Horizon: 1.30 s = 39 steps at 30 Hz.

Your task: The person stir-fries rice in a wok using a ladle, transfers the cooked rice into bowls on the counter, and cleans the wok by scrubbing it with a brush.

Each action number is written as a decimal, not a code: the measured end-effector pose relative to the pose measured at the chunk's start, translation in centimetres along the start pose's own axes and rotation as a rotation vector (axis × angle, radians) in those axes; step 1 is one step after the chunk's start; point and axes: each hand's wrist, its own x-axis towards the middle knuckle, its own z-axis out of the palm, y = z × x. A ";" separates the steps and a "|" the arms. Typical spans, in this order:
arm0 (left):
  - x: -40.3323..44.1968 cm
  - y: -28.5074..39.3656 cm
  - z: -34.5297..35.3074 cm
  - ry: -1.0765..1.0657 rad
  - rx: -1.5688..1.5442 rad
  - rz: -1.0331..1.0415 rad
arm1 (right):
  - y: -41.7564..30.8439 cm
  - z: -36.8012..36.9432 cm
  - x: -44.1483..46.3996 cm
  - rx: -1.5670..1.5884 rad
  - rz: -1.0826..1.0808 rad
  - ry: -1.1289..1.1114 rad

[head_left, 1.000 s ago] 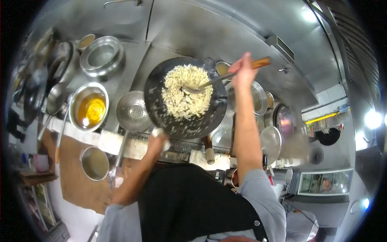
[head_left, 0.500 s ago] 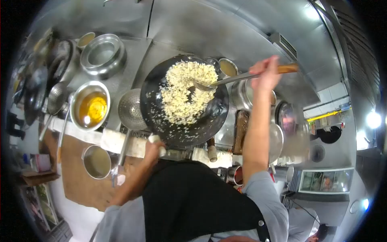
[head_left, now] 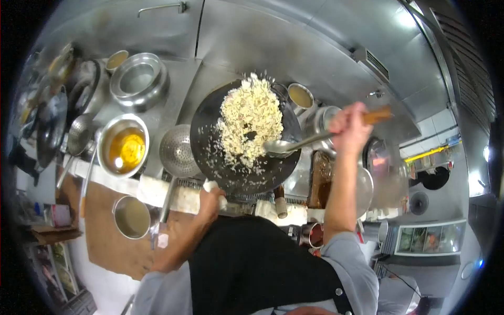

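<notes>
A large black wok holds a mass of pale fried rice, with loose grains scattered over the near wall and some above the far rim. At the near-left rim, my left hand is closed round a folded white cloth; the wok's edge under it is hidden. My right hand grips the wooden-handled shaft of a metal ladle. The ladle's bowl is inside the wok, at the right of the rice.
Left of the wok are a perforated strainer, a bowl of yellow oil and a pot of cloudy liquid. A cup stands behind right. A brown-stained tray lies right. Another person's clothing shows at lower right.
The ladle has swung from the upper middle of the rice to its lower right, and my right hand has come lower. The rice has bunched toward the far rim, with grains scattering there.
</notes>
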 end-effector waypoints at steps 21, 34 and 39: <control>9.3 0.5 5.9 0.066 0.074 0.110 | 10.4 2.9 -2.3 -0.015 -0.054 -0.349; 9.7 0.2 6.0 0.112 0.086 0.111 | 15.0 2.3 -4.1 -0.062 -0.118 -0.535; 9.2 0.6 6.1 0.107 0.077 0.107 | 10.7 3.5 -2.9 0.113 -0.149 -0.569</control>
